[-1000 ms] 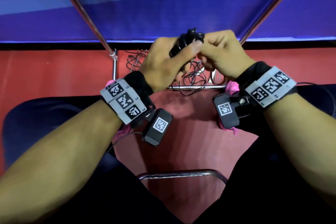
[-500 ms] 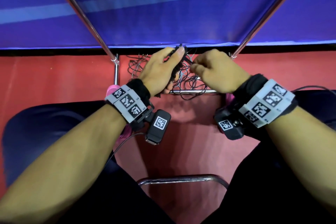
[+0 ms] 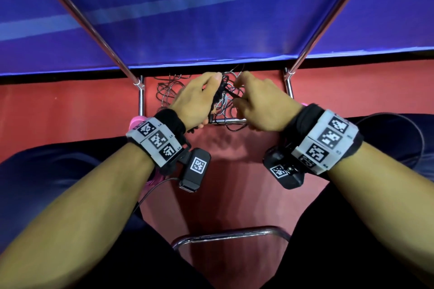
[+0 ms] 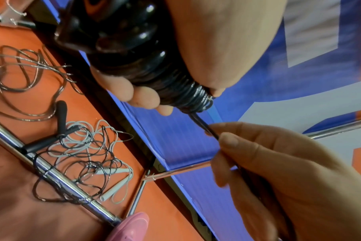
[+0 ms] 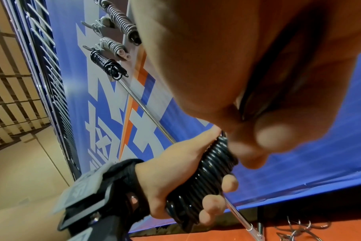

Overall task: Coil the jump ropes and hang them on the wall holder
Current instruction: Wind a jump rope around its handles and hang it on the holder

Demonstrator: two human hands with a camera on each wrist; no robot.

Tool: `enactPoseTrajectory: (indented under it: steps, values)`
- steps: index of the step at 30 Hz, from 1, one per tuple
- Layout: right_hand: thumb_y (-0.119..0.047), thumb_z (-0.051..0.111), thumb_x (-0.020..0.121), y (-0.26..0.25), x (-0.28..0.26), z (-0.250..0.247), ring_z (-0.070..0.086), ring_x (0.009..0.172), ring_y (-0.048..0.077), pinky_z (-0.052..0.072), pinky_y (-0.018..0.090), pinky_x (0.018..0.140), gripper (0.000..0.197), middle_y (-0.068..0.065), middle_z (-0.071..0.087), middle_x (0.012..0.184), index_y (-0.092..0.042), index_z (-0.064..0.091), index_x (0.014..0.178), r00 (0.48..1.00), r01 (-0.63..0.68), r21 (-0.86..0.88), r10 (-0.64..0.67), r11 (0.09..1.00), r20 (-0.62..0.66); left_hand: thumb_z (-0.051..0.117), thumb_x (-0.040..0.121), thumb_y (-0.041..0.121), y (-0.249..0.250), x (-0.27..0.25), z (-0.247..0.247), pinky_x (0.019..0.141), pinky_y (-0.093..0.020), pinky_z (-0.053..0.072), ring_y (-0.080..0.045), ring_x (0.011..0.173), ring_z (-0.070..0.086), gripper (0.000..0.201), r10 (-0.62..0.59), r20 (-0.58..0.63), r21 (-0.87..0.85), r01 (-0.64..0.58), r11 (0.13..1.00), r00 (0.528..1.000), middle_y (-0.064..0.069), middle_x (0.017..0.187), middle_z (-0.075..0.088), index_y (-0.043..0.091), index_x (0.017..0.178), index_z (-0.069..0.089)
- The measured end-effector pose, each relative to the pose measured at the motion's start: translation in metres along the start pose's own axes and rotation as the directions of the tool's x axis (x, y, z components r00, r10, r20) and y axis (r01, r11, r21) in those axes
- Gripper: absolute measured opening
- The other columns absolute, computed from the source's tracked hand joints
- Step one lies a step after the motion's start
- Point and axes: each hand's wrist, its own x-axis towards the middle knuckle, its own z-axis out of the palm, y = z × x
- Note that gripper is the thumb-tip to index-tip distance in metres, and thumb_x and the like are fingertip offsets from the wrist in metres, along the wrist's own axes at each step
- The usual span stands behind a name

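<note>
Black jump rope (image 5: 198, 182): wound into a tight coil, gripped in left hand (image 3: 195, 98). Loose cord end (image 4: 202, 123): pinched by right hand (image 3: 263, 103), just beside the left. Tangled ropes (image 4: 87, 156): on floor, beyond hands. Coiled ropes (image 5: 107, 63): hung on wall.

My left grip (image 3: 195, 98) and right grip (image 3: 263, 105) meet side by side, the coiled jump rope (image 4: 146, 65) in the left, its tail running right into the other's pinch. Beneath them, loose ropes (image 4: 82, 156) sprawl on the floor (image 3: 58, 110) across a rail (image 4: 58, 177), in front of the banner (image 3: 211, 19). Hung coils (image 5: 108, 63) sit on the wall holder (image 5: 97, 27) above.
</note>
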Motion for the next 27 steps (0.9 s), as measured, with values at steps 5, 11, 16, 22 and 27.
enactPoseTrajectory:
  steps: [5, 11, 16, 22, 27]
  values:
    - [-0.026, 0.053, 0.098, 0.002, 0.003, -0.005, 0.059, 0.086, 0.042, 0.043, 0.036, 0.072, 0.026, 0.022, 0.066, 0.088, -0.005, 0.064, 0.087, 0.998, -0.024, -0.053, 0.027, 0.998, 0.063, 0.033, 0.101, 0.060, -0.002, 0.001, -0.005, 0.044, -0.038, 0.051, -0.029, 0.045, 0.059, 0.030, -0.027, -0.037, 0.079, 0.030, 0.996, 0.999, -0.009, 0.068, 0.063, 0.047, 0.084, 0.053]
    - [-0.025, 0.052, 0.093, -0.009, 0.001, -0.007, 0.050, 0.073, 0.039, 0.038, 0.033, 0.065, 0.024, 0.017, 0.058, 0.074, -0.007, 0.060, 0.078, 0.992, -0.077, -0.052, 0.081, 0.996, 0.095, 0.032, 0.101, 0.061, 0.001, 0.001, -0.006, 0.042, -0.039, 0.050, -0.027, 0.047, 0.058, 0.034, -0.028, -0.048, 0.119, 0.033, 0.992, 0.998, -0.006, 0.068, 0.062, 0.038, 0.088, 0.054]
    - [-0.016, 0.055, 0.082, -0.017, -0.004, -0.006, 0.041, 0.062, 0.035, 0.042, 0.035, 0.061, 0.024, 0.003, 0.043, 0.056, -0.014, 0.043, 0.061, 0.982, 0.095, -0.146, -0.069, 0.985, 0.175, 0.027, 0.103, 0.060, -0.002, -0.001, 0.002, 0.066, -0.042, 0.051, -0.032, 0.066, 0.060, 0.041, 0.016, -0.009, 0.313, -0.013, 0.950, 1.000, -0.005, 0.073, 0.062, 0.033, 0.080, 0.046]
    - [-0.018, 0.061, 0.088, -0.008, -0.005, -0.005, 0.050, 0.065, 0.025, 0.043, 0.030, 0.065, 0.010, 0.006, 0.064, 0.070, -0.012, 0.068, 0.083, 0.956, 0.172, -0.077, -0.148, 0.982, 0.254, 0.003, 0.098, 0.063, -0.009, -0.013, 0.014, 0.082, -0.042, 0.044, -0.036, 0.089, 0.057, 0.048, 0.017, 0.146, 0.489, -0.087, 0.868, 0.989, -0.007, 0.090, 0.062, 0.042, 0.081, 0.044]
    - [-0.023, 0.064, 0.089, 0.002, -0.001, -0.006, 0.059, 0.068, 0.024, 0.051, 0.035, 0.071, 0.012, 0.004, 0.070, 0.074, -0.017, 0.074, 0.089, 0.969, 0.173, 0.008, -0.172, 0.985, 0.175, 0.006, 0.099, 0.058, -0.003, -0.016, 0.010, 0.073, -0.038, 0.039, -0.032, 0.082, 0.057, 0.038, 0.050, 0.190, 0.519, -0.144, 0.843, 0.980, -0.006, 0.088, 0.063, 0.041, 0.091, 0.038]
